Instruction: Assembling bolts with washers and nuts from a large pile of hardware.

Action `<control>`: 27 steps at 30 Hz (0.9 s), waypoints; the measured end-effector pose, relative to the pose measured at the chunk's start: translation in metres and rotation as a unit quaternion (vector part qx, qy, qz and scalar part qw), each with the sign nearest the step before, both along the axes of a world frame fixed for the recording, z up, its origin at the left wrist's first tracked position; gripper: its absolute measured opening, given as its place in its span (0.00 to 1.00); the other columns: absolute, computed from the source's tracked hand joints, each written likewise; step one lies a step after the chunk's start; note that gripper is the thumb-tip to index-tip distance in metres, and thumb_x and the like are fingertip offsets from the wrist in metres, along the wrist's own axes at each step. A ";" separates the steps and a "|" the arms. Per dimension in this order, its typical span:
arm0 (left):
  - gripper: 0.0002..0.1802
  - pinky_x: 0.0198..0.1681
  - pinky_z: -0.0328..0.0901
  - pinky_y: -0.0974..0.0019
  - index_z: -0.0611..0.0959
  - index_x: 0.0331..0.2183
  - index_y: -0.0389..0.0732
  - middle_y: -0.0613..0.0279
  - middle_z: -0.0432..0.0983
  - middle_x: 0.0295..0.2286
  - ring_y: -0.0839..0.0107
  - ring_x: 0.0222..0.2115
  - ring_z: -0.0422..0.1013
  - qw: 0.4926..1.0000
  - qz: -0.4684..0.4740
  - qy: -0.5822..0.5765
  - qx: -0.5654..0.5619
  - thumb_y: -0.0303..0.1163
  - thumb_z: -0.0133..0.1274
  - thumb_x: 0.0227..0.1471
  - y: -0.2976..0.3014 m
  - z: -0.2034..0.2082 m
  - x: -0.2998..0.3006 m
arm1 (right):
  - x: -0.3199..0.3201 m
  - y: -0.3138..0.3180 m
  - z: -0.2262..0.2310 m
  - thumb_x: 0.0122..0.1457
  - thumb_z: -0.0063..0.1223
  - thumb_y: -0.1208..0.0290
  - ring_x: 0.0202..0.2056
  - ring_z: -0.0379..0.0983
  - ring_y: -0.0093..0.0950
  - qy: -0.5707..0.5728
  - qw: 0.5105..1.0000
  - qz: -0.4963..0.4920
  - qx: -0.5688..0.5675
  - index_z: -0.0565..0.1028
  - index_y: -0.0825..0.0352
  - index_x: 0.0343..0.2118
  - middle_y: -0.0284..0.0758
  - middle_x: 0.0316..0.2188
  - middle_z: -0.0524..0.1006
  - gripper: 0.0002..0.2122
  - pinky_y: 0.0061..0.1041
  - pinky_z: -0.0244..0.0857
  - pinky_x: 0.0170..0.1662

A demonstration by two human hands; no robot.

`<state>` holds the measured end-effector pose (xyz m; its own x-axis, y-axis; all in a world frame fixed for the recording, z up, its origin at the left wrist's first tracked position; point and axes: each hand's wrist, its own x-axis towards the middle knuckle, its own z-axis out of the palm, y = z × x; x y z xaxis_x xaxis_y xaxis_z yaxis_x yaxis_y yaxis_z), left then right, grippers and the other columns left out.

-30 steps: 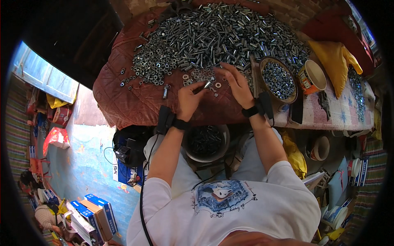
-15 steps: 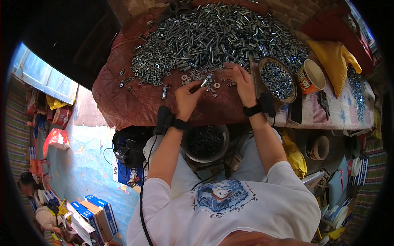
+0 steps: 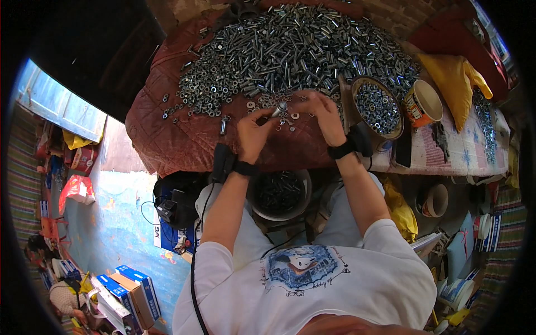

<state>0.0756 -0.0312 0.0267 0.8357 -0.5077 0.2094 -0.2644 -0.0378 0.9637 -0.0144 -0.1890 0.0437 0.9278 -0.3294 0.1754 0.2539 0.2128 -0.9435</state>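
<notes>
My left hand (image 3: 254,134) pinches a silver bolt (image 3: 280,109) between thumb and fingertips, its wider end pointing up and away from me. To its right, my right hand (image 3: 328,114) hovers over the small washers, fingers bent toward the bolt. Motion smears those fingertips, so whether they hold anything is hidden. Loose washers (image 3: 295,116) lie on the red quilted cover (image 3: 184,145) around both hands. Left of my left hand stands another bolt (image 3: 224,124) with a nut or washer on it. Beyond spreads a heap of metal sleeves and bolts (image 3: 296,50), with nuts (image 3: 206,95) at its left.
A round bowl of nuts (image 3: 378,109) sits right of my right hand, beside a paper tub (image 3: 422,104) and a yellow bag (image 3: 449,84). Between my knees stands a bucket (image 3: 279,215) of dark metal parts. Boxes (image 3: 131,296) are stacked on the floor at lower left.
My right hand has shifted slightly left and nearer, its fingers curling toward the bolt. The bolt in my left hand has moved a little and tilted; the left arm stays about in place.
</notes>
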 end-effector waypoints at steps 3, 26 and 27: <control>0.13 0.30 0.65 0.76 0.80 0.32 0.33 0.64 0.77 0.27 0.81 0.27 0.70 1.000 -0.003 0.001 -0.007 0.24 0.60 0.39 0.002 -0.001 0.003 | -0.002 -0.009 -0.002 0.62 0.37 0.65 0.38 0.72 0.26 0.060 0.996 -0.053 -0.032 0.65 0.75 0.47 0.41 0.39 0.74 0.18 0.22 0.64 0.42; 0.14 0.32 0.64 0.69 0.79 0.33 0.37 0.57 0.73 0.27 0.64 0.29 0.71 0.974 -0.052 -0.210 0.072 0.19 0.54 0.38 0.004 0.000 -0.004 | -0.003 -0.005 -0.005 0.51 0.54 0.60 0.28 0.71 0.35 0.173 0.867 -0.087 -0.459 0.73 0.69 0.33 0.39 0.30 0.72 0.15 0.29 0.64 0.32; 0.14 0.31 0.64 0.69 0.79 0.33 0.37 0.57 0.73 0.27 0.63 0.29 0.71 0.974 -0.054 -0.210 0.072 0.18 0.54 0.38 0.005 0.002 -0.005 | -0.004 -0.003 -0.004 0.51 0.54 0.60 0.28 0.71 0.35 0.173 0.867 -0.086 -0.459 0.73 0.69 0.33 0.39 0.30 0.72 0.15 0.29 0.64 0.32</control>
<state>0.0706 -0.0265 0.0283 0.6320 -0.6371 0.4412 -0.6435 -0.1143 0.7569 -0.0184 -0.1915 0.0402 0.9280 -0.3376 0.1576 -0.1253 -0.6812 -0.7212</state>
